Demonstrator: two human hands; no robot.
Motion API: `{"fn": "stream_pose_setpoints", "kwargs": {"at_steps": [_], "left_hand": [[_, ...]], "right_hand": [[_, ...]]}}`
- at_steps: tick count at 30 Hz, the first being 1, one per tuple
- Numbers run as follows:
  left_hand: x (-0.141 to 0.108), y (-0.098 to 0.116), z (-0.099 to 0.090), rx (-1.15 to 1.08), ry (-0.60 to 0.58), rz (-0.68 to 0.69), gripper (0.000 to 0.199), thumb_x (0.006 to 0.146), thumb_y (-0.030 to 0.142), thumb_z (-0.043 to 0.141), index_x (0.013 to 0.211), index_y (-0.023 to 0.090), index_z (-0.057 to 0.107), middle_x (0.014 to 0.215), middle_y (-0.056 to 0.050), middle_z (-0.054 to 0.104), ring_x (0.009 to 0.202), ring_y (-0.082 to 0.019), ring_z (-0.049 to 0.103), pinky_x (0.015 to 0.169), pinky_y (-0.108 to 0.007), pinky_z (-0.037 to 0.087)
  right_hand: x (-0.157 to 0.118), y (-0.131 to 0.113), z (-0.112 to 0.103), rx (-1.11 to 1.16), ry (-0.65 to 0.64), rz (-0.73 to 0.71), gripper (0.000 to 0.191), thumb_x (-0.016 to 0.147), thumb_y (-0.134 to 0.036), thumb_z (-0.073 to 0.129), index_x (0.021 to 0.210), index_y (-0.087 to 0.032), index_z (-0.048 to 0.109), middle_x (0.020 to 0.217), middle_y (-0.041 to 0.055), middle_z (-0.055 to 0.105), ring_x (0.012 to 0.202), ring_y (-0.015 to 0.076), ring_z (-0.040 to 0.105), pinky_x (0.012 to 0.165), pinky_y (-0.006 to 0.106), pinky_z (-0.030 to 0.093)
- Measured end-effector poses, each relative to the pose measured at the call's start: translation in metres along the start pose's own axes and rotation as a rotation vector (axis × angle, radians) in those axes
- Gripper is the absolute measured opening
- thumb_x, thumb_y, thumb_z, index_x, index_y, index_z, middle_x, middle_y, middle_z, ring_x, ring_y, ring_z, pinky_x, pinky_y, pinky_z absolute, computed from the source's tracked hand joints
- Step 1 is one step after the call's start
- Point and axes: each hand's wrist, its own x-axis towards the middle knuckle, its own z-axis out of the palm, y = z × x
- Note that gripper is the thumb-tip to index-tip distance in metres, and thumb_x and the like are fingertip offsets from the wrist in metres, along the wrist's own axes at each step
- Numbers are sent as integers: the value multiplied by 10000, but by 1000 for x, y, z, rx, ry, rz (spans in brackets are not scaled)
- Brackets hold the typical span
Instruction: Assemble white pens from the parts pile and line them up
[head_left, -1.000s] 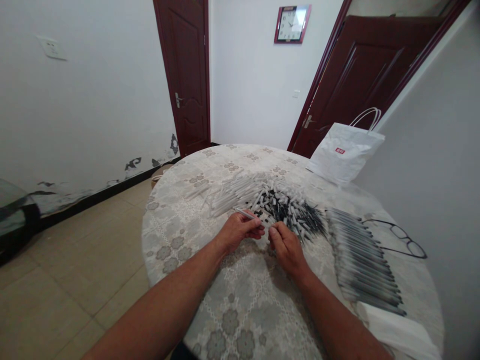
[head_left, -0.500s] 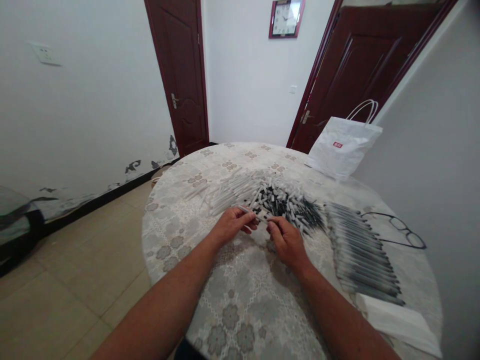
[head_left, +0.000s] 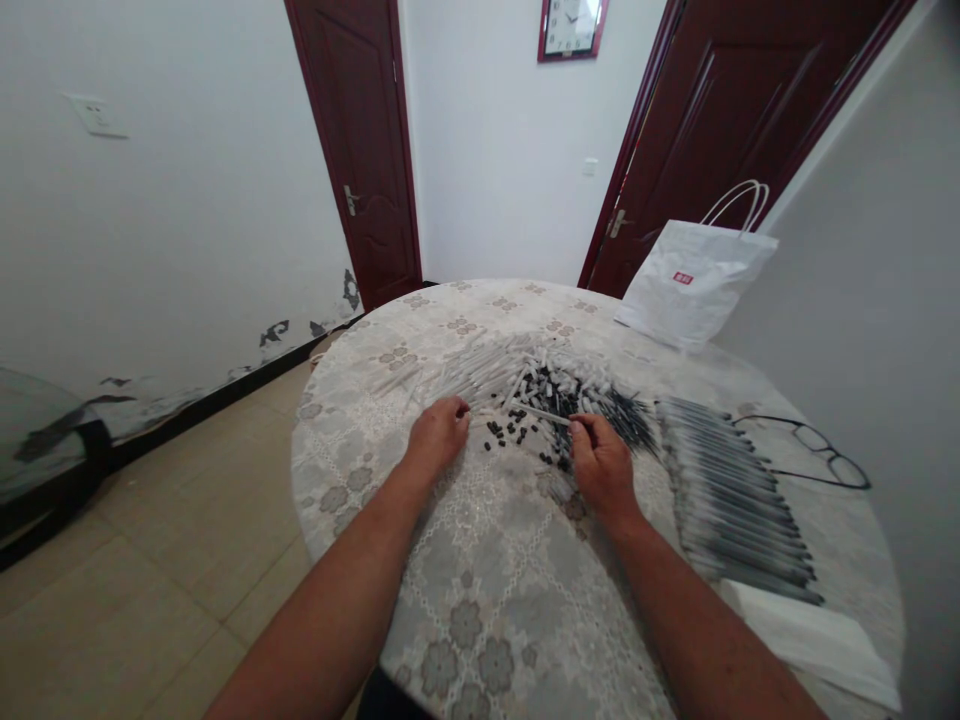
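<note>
My right hand [head_left: 601, 462] is closed on one end of a pale pen barrel [head_left: 546, 413], which points left over the table. Small black plugs [head_left: 513, 428] lie scattered between my hands. To the left, my left hand [head_left: 437, 436] rests low by the near edge of a heap of clear pen barrels [head_left: 480, 368]. Its fingers are curled together, and whatever is in them is hidden. Beyond my right hand spreads a pile of white pen caps [head_left: 583, 368] mixed with thin dark refills [head_left: 626, 415].
On the right lies a long row of assembled pens [head_left: 739, 500], with eyeglasses [head_left: 847, 468] beside it and folded white paper [head_left: 817, 640] in front. A white paper bag [head_left: 694, 285] stands at the back right of the round, cloth-covered table [head_left: 465, 560].
My hands have moved apart. My right hand has drawn right with the pen barrel, and my left has let it go and moved left toward the clear barrels.
</note>
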Motion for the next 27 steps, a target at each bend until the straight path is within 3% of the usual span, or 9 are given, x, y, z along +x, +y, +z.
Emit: {"fn": "stream_pose_setpoints", "kwargs": {"at_steps": [3, 5, 11, 17, 22, 27], "left_hand": [[-2, -3, 7, 249, -92, 86, 272, 866, 221, 590, 1125, 215, 674, 1127, -103, 652, 1067, -250, 609, 876, -324, 443], [-2, -4, 10, 338, -138, 86, 236, 890, 255, 574, 1102, 230, 677, 1115, -100, 637, 1039, -245, 617, 832, -316, 454], [-2, -3, 11, 304, -98, 125, 181, 914, 231, 523, 1051, 209, 639, 1041, -100, 657, 993, -242, 623, 827, -326, 455], [0, 6, 12, -88, -59, 198, 190, 923, 269, 513, 1039, 203, 648, 973, -70, 692, 904, -201, 634, 838, -318, 471], [1, 16, 12, -532, -126, 2, 260, 892, 339, 557, 1063, 173, 663, 743, -14, 631, 649, -153, 593, 643, -279, 494], [-1, 24, 11, -855, -148, -124, 326, 845, 366, 642, 1088, 151, 675, 716, -4, 610, 665, -143, 602, 698, -313, 547]], "right_hand": [[0, 1, 1, -5, 5, -13, 292, 957, -391, 492, 1047, -192, 685, 938, 50, 714, 827, 195, 637, 761, 297, 461], [0, 1, 1, -9, 6, -29, 289, 957, -389, 494, 1046, -193, 687, 944, 52, 715, 844, 199, 640, 778, 303, 463], [-1, -1, 2, 21, -13, -37, 287, 964, -386, 489, 1047, -191, 683, 953, 63, 718, 855, 209, 642, 794, 315, 472], [-2, -3, 2, 28, -31, -55, 285, 962, -378, 489, 1050, -189, 683, 952, 61, 717, 855, 208, 640, 791, 315, 469], [-2, -4, 1, 36, -29, -39, 286, 960, -379, 484, 1035, -189, 683, 921, 54, 712, 833, 200, 637, 770, 304, 468], [-4, -10, -1, 69, -55, -62, 267, 958, -376, 489, 1021, -196, 677, 877, 46, 701, 813, 197, 633, 766, 305, 473]]}}
